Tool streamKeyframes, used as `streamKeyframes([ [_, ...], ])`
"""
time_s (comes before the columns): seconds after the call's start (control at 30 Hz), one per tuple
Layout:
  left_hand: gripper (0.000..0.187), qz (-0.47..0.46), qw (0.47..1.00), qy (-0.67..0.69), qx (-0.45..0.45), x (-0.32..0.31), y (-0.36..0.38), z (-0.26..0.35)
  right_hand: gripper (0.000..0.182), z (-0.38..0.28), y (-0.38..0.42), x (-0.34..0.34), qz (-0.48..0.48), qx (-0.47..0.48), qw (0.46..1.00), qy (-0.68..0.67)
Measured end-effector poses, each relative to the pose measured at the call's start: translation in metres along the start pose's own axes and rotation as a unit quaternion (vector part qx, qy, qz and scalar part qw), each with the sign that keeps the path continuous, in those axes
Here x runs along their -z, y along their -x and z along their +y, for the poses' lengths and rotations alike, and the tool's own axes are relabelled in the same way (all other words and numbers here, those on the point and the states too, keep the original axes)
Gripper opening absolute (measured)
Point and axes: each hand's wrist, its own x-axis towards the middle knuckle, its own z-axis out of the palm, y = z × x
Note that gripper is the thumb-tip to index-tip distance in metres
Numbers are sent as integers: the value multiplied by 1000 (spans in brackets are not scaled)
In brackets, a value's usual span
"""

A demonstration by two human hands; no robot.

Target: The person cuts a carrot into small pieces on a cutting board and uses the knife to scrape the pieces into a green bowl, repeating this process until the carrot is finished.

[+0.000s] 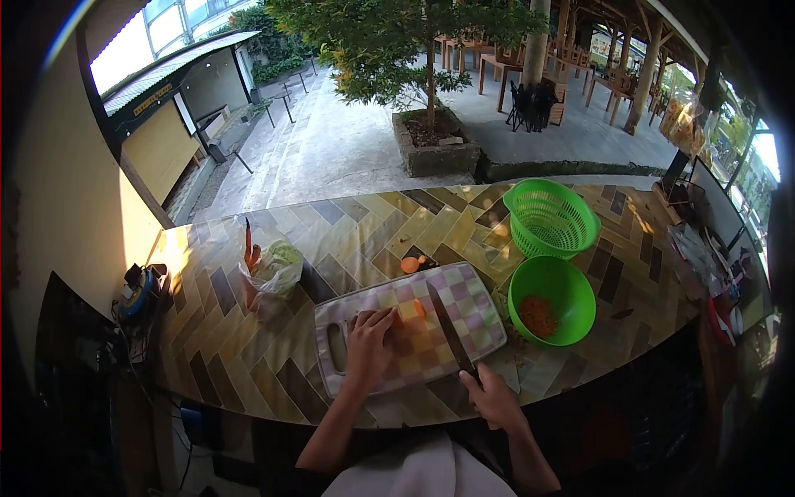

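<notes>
A plastic bag (273, 267) with carrots lies far to my left on the tiled counter (248, 348). My left hand (368, 340) presses flat on the checked cutting board (406, 331), fingers steadying a carrot piece (411, 312). My right hand (495, 399) is clenched around the knife (449, 330), blade angled across the board, beside the green bowl (552, 300) holding chopped carrot.

The bench (248, 348) is tiled in a herringbone pattern, its surface glossy where sunlight falls on it. The chopping board (464, 290) looks like smooth, matt plastic printed in checks. The knife (445, 319) has a dark metal blade. The bowl (571, 286) and the slotted basket (551, 217) are bright, smooth plastic. The bag (277, 267) seems thin, crinkled plastic film.
</notes>
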Motion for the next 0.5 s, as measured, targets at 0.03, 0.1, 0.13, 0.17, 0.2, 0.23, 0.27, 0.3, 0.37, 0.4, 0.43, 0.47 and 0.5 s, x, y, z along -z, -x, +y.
streamKeyframes([
  [0.03, 49, 2, 1000, 4, -6, 1, -3, 4, 33, -1, 1, 2, 9, -1, 1000, -23],
  [0.1, 52, 5, 1000, 13, -17, 0, -9, 16, 28, -3, 5, 7, 26, -4, 997, -69],
  [0.13, 54, 3, 999, 28, -27, -4, -14, 18, 28, -4, 6, 9, 32, 7, 997, -66],
  [0.17, 56, 1, 998, 44, -37, -11, -19, 16, 28, -4, 8, 12, 39, 18, 997, -64],
  [0.2, 58, -2, 997, 60, -47, -19, -24, 13, 29, -3, 9, 14, 46, 29, 997, -61],
  [0.23, 54, -17, 998, 60, 1, -27, -29, 10, 32, 0, 9, 16, 47, 27, 997, -60],
  [0.27, 50, -32, 996, 59, 51, -36, -33, 5, 35, 5, 9, 16, 48, 24, 997, -58],
  [0.3, 47, -47, 992, 60, 99, -36, -39, 7, 38, 9, 9, 17, 49, 22, 997, -55],
  [0.37, 39, -107, 986, 32, 122, -30, -48, 7, 39, 14, 11, 14, 39, 21, 997, -63],
  [0.4, 35, -139, 981, 19, 133, -28, -53, 9, 40, 15, 12, 14, 34, 19, 997, -67],
  [0.43, 32, -134, 980, 13, 145, -29, -57, 11, 40, 13, 14, 15, 28, 12, 999, -46],
  [0.47, 28, -129, 979, 7, 157, -31, -60, 13, 41, 10, 16, 15, 20, 6, 999, -24],
  [0.5, 25, -121, 978, -1, 170, -32, -61, 12, 41, 9, 16, 15, 10, 1, 1000, -3],
])
